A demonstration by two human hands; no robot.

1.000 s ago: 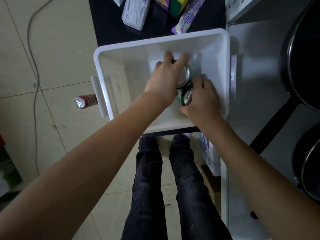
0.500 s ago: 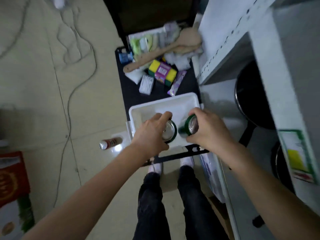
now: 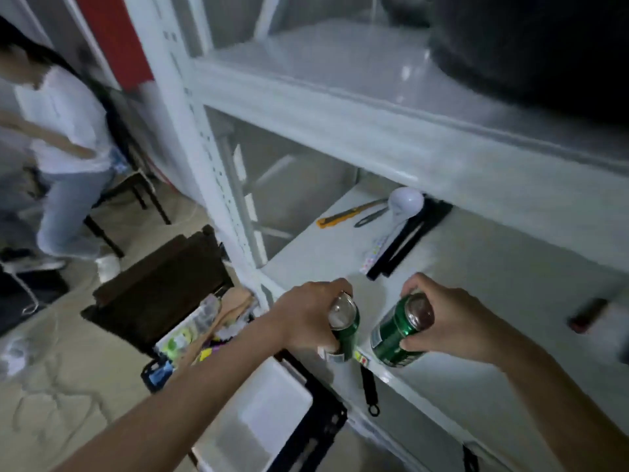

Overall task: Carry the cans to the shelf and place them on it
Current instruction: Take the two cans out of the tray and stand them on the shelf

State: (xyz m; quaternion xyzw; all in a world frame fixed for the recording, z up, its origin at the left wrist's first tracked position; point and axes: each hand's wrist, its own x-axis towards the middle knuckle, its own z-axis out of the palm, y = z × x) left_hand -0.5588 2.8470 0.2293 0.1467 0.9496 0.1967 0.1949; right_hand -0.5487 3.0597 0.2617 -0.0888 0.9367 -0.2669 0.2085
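White metal shelving (image 3: 340, 124) fills the frame, slotted upright at left, smooth painted boards, frame motion-blurred. Beige floor tiles below left, with a white plastic bin (image 3: 265, 413) on a black crate. You hold two green cans, both with silver tops. Your left hand (image 3: 303, 318) wraps around the left can (image 3: 343, 327), held roughly upright above the front edge of the middle shelf board (image 3: 493, 267). Your right hand (image 3: 452, 323) grips the right can (image 3: 398, 332) from its right side, tilted, top toward the camera, over the same front edge; can't tell if either touches the board. Farther back on that board: one yellow utility knife (image 3: 343, 218), one white ladle (image 3: 405, 206), one black pan handle (image 3: 408, 236). One other person (image 3: 64, 137) stands at far left, blurred.
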